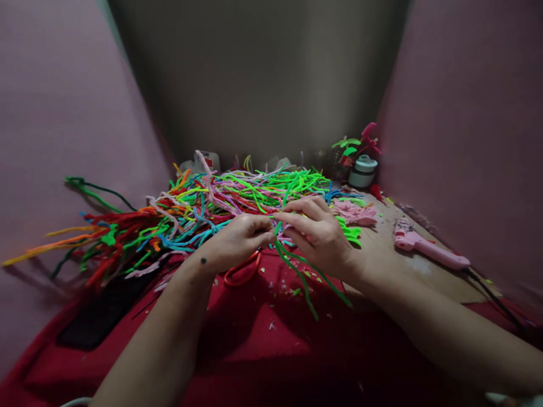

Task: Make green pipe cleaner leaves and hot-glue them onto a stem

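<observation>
My left hand [244, 237] is closed in a pinch, thumb against forefinger, on green pipe cleaners [303, 278]. Their darker green ends hang down below my hands over the red cloth. From the other side my right hand [316, 232] grips the same pipe cleaners with bent fingers; its fingertips meet those of my left hand, and the exact pinch point is hidden. Just beneath my left hand lies an orange-red loop [245, 274], perhaps a scissors handle. Behind both hands spreads a big heap of many-coloured pipe cleaners [254, 192].
A dark phone [99, 316] lies at the left on the red cloth [254, 350]. To the right, a pink corded tool [428, 249] rests on a tan board [382, 265]. Behind it stand a lidded jar [362, 170] and pink fuzzy pieces [354, 211]. Small scraps dot the cloth.
</observation>
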{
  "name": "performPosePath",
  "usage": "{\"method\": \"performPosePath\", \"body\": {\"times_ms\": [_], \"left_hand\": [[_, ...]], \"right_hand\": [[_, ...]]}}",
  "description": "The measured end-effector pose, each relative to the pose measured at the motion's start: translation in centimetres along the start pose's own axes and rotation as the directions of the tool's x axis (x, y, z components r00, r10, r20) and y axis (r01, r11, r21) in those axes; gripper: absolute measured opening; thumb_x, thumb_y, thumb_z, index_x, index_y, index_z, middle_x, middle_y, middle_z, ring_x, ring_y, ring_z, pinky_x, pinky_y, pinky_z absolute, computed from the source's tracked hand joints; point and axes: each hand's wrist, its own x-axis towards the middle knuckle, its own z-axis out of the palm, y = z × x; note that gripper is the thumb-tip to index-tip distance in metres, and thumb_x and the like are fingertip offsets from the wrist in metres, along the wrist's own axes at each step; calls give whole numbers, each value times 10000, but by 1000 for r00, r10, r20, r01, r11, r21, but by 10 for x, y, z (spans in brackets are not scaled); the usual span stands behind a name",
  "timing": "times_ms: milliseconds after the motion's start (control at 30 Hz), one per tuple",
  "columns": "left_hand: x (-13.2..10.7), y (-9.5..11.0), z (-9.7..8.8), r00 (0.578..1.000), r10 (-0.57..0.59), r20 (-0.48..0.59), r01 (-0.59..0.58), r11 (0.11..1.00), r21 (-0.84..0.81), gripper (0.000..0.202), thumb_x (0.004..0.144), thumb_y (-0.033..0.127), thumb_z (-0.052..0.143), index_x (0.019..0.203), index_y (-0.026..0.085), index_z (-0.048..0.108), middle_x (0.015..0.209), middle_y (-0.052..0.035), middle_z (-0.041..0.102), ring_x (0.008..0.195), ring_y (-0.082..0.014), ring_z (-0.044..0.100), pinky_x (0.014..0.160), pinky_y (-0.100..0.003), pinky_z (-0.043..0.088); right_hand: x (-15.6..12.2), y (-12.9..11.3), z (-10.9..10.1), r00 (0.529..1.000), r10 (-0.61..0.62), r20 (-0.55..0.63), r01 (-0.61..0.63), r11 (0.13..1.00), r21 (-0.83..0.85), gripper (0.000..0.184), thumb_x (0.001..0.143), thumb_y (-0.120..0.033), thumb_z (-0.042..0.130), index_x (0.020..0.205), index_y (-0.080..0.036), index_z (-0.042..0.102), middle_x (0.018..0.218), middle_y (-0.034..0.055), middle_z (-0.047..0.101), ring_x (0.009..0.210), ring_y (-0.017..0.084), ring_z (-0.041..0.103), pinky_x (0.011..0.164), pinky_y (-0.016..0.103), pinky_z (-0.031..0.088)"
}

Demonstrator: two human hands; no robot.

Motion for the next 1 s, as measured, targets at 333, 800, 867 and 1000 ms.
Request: {"method": "performPosePath", "body": {"times_ms": [333,800,867,1000], "left_hand": [[-1,4,9,984,-98,-150,69,980,-189,168,734,275,518,634,140,527,556,41,429,504,-66,350,455,-182,280],[0,14,20,852,-8,-523,-58,992,-111,132,740,247,559,680,149,625,684,-4,576,673,-125,520,633,-239,405],[-1,15,19,804,118,-583,-89,993,77,120,729,253,586,683,171,660,740,-15,575,764,-146,520,716,-261,403],[-5,21,14,798,161,-581,-51,978,200,123,721,274,601,682,191,683,727,-18,576,751,-150,509,705,-261,397]], "right_hand": [[4,-18,-1,900,346,264,-385,916,113,220,795,-180,515,598,-125,596,522,-14,492,507,80,399,523,236,307],[8,-21,-2,651,558,515,-737,304,603,187,715,-270,612,620,-112,644,556,39,637,460,103,549,523,260,460],[7,-21,-2,664,554,503,-724,309,616,176,717,-255,610,614,-116,642,551,35,636,453,97,545,524,257,464],[7,-20,-4,710,528,466,-690,391,608,191,740,-224,580,591,-122,641,540,30,625,467,90,538,547,252,463]]}}
